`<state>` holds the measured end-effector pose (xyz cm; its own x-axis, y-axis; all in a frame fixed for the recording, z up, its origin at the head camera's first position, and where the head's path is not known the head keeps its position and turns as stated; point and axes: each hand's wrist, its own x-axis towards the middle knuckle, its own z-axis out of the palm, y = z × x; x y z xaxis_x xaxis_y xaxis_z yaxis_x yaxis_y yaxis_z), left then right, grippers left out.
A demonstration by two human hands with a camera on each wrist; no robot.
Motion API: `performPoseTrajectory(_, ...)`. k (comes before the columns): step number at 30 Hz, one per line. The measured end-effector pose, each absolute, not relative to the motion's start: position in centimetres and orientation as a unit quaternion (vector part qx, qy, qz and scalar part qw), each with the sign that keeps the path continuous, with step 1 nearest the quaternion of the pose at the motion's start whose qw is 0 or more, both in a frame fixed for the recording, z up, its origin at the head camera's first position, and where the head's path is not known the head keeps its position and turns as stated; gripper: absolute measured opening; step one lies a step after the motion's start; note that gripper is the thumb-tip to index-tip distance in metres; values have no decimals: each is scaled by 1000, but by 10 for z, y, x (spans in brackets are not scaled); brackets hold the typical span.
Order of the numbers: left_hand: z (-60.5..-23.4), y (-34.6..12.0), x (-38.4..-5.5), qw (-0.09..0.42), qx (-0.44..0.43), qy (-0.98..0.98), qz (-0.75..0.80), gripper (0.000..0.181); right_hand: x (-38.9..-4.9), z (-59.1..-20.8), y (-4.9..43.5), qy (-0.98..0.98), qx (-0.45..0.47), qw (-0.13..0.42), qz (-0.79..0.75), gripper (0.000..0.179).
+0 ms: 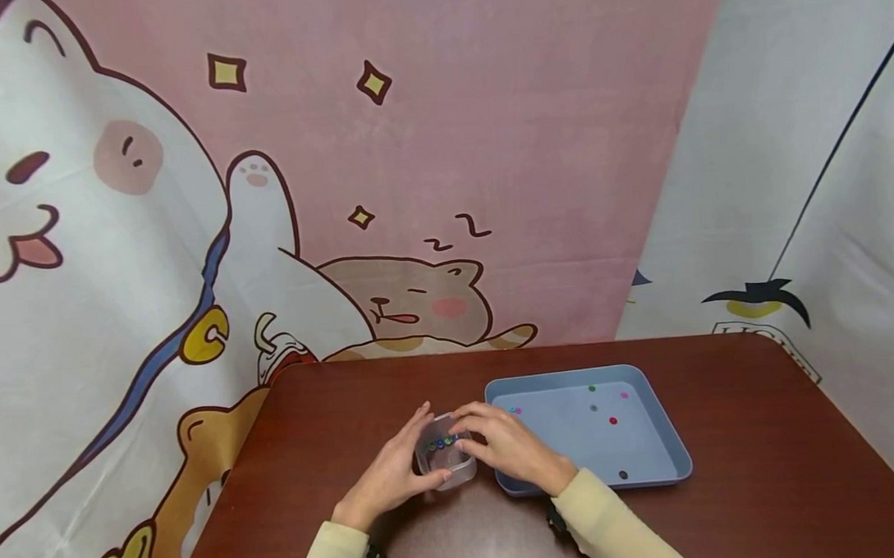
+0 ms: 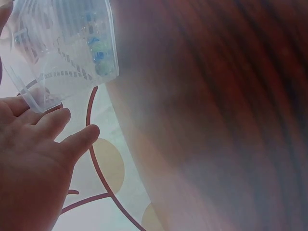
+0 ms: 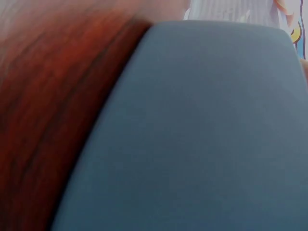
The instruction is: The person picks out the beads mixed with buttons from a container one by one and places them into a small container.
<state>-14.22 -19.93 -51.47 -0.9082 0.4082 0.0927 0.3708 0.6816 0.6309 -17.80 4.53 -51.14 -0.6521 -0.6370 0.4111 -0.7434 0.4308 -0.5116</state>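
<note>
My left hand grips a small clear plastic container, thumb along its near side and fingers round its far left side. Blue and green beads lie in a row inside it. In the left wrist view the container tilts above the left hand, and the beads show blurred through its wall. My right hand reaches over the container's right rim, with index finger and thumb bent close together at the row's right end. I cannot tell whether they pinch a bead.
A shallow blue tray lies right of the container, under the right wrist, with several small coloured beads scattered in it, one of them red. Its blue surface fills most of the right wrist view. The brown table meets a cartoon-printed cloth behind.
</note>
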Motion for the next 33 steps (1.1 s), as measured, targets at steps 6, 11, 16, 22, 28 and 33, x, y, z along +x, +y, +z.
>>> performPoseTrajectory(6, -517, -198, -142, 29, 213, 916, 337, 96, -176, -510, 48, -852, 399, 64, 334, 27)
performPoseTrajectory(11, -517, -198, -142, 25, 214, 919, 331, 96, -173, -504, 55, -855, 381, 52, 349, 31)
performPoseTrajectory(16, -515, -197, -141, 33, 208, 922, 326, 99, -170, -490, 74, -855, 362, 82, 362, 32)
performPoseTrajectory(22, -511, -199, -140, 47, 193, 926, 321, 101, -167, -472, 100, -861, 341, 127, 355, 32)
performPoseTrajectory(28, -511, -201, -137, 52, 193, 930, 307, 105, -164, -456, 127, -874, 317, 156, 334, 35)
performPoseTrajectory(33, -508, -202, -136, 44, 201, 934, 293, 112, -160, -451, 153, -889, 288, 156, 320, 39)
